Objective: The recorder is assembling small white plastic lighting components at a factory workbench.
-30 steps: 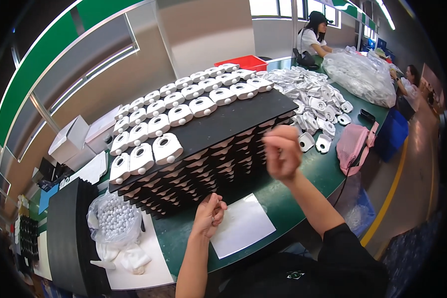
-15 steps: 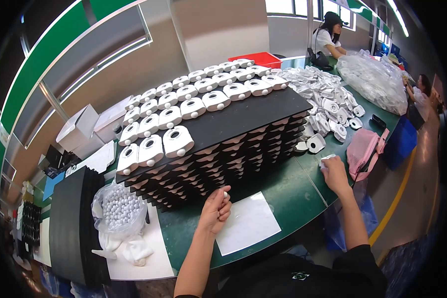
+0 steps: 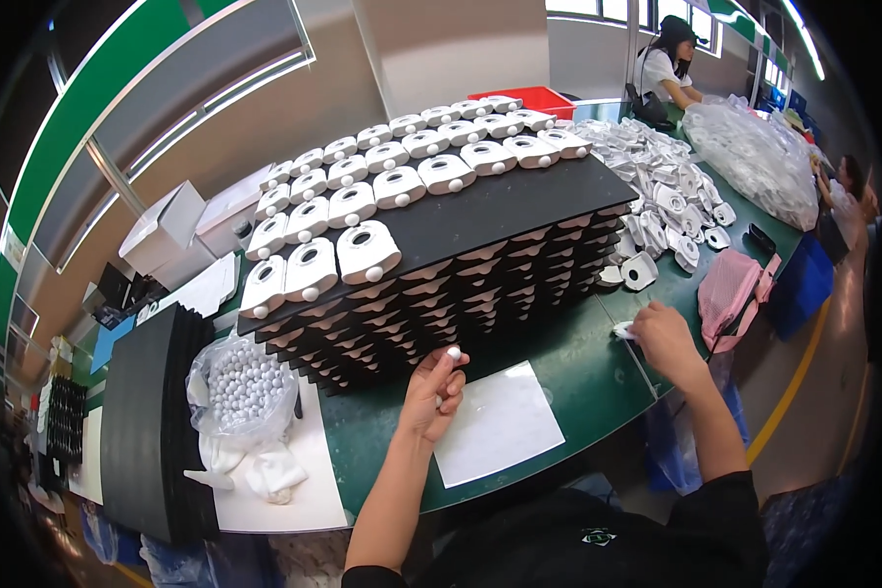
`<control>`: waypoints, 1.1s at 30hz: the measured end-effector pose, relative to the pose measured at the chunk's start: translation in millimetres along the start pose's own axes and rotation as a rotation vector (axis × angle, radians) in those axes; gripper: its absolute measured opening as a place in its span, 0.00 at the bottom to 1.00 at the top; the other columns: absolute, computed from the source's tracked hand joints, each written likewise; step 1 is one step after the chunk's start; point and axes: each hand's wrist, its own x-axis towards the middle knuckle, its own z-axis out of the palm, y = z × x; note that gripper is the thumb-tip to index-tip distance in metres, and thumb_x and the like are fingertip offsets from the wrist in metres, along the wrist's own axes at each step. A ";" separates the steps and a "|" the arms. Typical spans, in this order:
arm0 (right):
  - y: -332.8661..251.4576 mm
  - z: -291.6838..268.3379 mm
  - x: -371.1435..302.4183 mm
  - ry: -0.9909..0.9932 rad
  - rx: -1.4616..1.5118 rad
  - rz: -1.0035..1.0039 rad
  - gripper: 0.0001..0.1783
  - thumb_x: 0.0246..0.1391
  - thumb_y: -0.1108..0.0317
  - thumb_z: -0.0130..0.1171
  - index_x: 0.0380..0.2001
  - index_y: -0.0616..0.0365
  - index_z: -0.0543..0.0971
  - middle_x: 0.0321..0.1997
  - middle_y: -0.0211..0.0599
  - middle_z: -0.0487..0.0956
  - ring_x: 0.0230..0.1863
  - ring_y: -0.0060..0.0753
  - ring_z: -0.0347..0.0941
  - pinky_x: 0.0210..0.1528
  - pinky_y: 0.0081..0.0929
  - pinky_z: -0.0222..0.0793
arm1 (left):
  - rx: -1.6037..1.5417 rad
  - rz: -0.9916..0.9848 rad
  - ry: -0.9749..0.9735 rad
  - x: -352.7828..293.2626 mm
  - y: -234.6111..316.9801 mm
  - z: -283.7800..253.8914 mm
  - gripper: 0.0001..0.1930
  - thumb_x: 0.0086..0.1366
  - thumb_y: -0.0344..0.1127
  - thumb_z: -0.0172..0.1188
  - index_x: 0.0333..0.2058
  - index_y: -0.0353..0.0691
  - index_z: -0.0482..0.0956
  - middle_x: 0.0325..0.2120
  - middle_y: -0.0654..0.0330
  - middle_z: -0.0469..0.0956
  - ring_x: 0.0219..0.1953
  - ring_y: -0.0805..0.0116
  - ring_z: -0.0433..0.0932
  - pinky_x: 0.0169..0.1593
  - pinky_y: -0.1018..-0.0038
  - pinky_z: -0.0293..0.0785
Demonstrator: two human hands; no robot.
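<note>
On the near side of the green worktop (image 3: pixel 590 365), the left hand (image 3: pixel 435 394) grasps a small white ball (image 3: pixel 454 353) at its fingertips, close before the black stack (image 3: pixel 505 223). Well apart to its right, the right hand (image 3: pixel 668 343) grips a white piece (image 3: pixel 622 331), its exposed end directed leftward, toward the ball; the fingers hide the rest, so its long axis cannot be told. A white sheet (image 3: pixel 500 426) lies between the hands, nearer the left.

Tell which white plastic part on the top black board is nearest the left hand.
The front row's rightmost white plastic part; the other two, and rows behind, lie farther away.
</note>
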 end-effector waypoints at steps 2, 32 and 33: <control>-27.5 -18.3 10.9 0.143 0.098 -0.038 0.08 0.37 0.74 0.60 0.27 0.57 0.78 0.25 0.35 0.73 0.34 0.40 0.68 0.35 0.33 0.65 | 0.018 0.007 0.033 -3.2 2.8 -3.8 0.09 0.63 0.40 0.50 0.36 0.41 0.72 0.30 0.64 0.73 0.19 0.81 0.59 0.14 0.89 0.49; -171.2 41.7 23.3 0.140 1.221 -0.044 0.08 0.48 0.77 0.51 0.34 0.63 0.71 0.31 0.39 0.70 0.30 0.32 0.68 0.32 0.23 0.65 | -0.020 0.085 0.075 4.5 3.8 -11.6 0.09 0.57 0.29 0.57 0.37 0.40 0.73 0.34 0.61 0.74 0.21 0.81 0.61 0.15 0.89 0.50; -171.7 40.6 23.4 0.190 1.135 -0.101 0.08 0.47 0.78 0.52 0.34 0.62 0.71 0.30 0.39 0.70 0.29 0.35 0.68 0.32 0.25 0.64 | -0.019 0.079 0.065 4.8 3.8 -11.9 0.09 0.57 0.29 0.57 0.38 0.40 0.73 0.35 0.61 0.74 0.22 0.81 0.61 0.15 0.89 0.50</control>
